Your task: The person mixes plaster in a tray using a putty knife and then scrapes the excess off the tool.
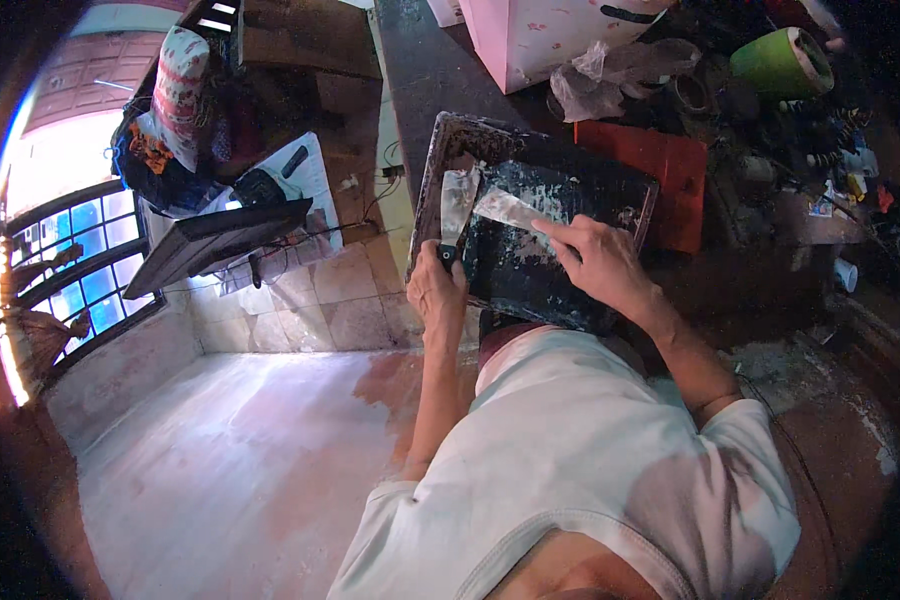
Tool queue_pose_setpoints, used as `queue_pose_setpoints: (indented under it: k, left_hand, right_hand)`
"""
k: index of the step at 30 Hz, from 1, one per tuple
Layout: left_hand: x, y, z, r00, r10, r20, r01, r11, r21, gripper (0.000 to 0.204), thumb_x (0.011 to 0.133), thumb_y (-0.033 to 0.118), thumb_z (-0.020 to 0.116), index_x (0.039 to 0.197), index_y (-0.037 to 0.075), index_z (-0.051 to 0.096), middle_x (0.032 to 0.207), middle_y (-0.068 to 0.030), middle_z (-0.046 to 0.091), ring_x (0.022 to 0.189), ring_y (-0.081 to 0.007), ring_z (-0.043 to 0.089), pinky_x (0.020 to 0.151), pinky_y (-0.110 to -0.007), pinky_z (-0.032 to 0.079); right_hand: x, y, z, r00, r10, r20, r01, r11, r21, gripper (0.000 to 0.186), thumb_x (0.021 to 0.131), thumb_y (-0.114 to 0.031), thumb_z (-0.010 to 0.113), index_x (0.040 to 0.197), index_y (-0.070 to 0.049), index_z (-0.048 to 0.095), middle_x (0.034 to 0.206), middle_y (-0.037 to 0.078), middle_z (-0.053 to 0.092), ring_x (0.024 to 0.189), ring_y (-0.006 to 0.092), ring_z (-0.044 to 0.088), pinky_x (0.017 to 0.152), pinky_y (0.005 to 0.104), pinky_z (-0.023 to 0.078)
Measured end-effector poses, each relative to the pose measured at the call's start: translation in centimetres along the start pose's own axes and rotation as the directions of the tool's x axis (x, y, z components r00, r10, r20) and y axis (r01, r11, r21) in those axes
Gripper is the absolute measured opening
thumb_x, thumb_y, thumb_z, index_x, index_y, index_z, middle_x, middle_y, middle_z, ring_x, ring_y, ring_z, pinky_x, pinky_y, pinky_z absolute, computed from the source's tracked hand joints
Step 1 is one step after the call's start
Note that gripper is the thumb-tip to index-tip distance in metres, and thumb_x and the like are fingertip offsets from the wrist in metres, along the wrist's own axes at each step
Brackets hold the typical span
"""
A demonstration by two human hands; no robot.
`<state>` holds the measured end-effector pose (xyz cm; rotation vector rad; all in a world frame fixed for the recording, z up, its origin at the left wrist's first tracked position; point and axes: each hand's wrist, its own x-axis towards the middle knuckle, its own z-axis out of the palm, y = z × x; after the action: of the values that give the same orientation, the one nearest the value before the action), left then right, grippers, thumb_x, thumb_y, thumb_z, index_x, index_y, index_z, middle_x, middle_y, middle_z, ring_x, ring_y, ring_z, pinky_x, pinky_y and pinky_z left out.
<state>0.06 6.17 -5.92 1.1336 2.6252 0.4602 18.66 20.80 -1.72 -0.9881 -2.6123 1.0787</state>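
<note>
My left hand (436, 292) is closed around the black handle of a putty knife (457, 208), its wide blade pointing away from me and smeared with pale residue. In my right hand (607, 265) is a second flat scraper (510, 209), gripped with the index finger stretched along it; its handle is hidden in the palm. The tip of this scraper reaches left, close to the first blade; whether they touch I cannot tell. Both tools are over a dark rectangular tray (426, 185), whose black inside is patched with whitish, flaking residue.
Behind the tray stand a pink-white box (540, 40) and a crumpled clear plastic bag (595, 85). An orange-red panel (685, 190) lies to its right. Farther right are a green container (782, 62) and clutter. A dark monitor-like panel (210, 240) stands at left, near a barred window (90, 265).
</note>
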Motion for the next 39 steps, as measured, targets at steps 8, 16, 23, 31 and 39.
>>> queue_pose_setpoints:
  k: [8,16,23,31,39]
  left_hand:
    - [-0.2,0.0,0.8,0.994,-0.061,0.088,0.074,0.985,-0.154,0.03,0.079,0.016,0.064,0.102,0.003,0.05,0.078,-0.0184,0.062,0.074,-0.038,0.06,0.064,-0.045,0.045]
    - [-0.7,-0.8,1.5,0.999,0.034,-0.027,-0.04,0.969,-0.245,0.032,0.08,0.017,0.064,0.106,0.001,0.057,0.079,-0.0208,0.063,0.071,-0.0369,0.061,0.064,-0.042,0.046]
    - [-2.1,-0.8,1.5,0.996,0.086,-0.039,-0.094,0.954,-0.285,0.032,0.079,0.017,0.065,0.106,0.0,0.06,0.076,-0.0201,0.063,0.066,-0.0325,0.062,0.062,-0.038,0.047]
    - [-1.3,-1.4,0.7,0.999,0.034,0.027,-0.026,0.964,-0.266,0.034,0.079,0.016,0.064,0.109,0.0,0.059,0.083,-0.0222,0.063,0.072,-0.0349,0.062,0.065,-0.039,0.047]
    - [-1.1,-1.2,0.7,0.996,0.086,0.004,-0.082,0.966,-0.245,0.036,0.079,0.015,0.063,0.112,0.001,0.057,0.089,-0.0216,0.063,0.082,-0.036,0.062,0.073,-0.04,0.048]
  right_hand:
    - [-0.1,-0.5,1.6,0.998,0.061,-0.003,-0.061,0.997,0.037,0.031,0.083,-0.01,0.057,0.113,-0.015,0.061,0.076,0.015,0.056,0.069,0.0338,0.059,0.061,0.0427,0.048]
    - [1.4,-0.1,4.0,0.999,0.04,0.021,-0.042,0.994,0.1,0.03,0.084,-0.01,0.055,0.114,-0.011,0.061,0.078,0.019,0.059,0.072,0.035,0.06,0.063,0.0417,0.048]
    - [4.2,1.5,3.6,0.986,0.032,-0.162,0.015,0.958,0.285,0.029,0.082,-0.01,0.055,0.11,-0.007,0.062,0.087,0.023,0.062,0.076,0.0361,0.062,0.067,0.0414,0.05]
    - [3.2,0.3,3.0,0.996,0.04,0.08,-0.053,0.986,0.159,0.029,0.082,-0.01,0.056,0.11,-0.009,0.063,0.084,0.022,0.063,0.075,0.0339,0.063,0.066,0.0395,0.049]
    - [2.0,0.0,2.9,0.998,0.002,0.066,-0.015,0.981,0.192,0.029,0.081,-0.009,0.056,0.109,-0.009,0.063,0.074,0.022,0.061,0.072,0.0355,0.061,0.064,0.0413,0.048]
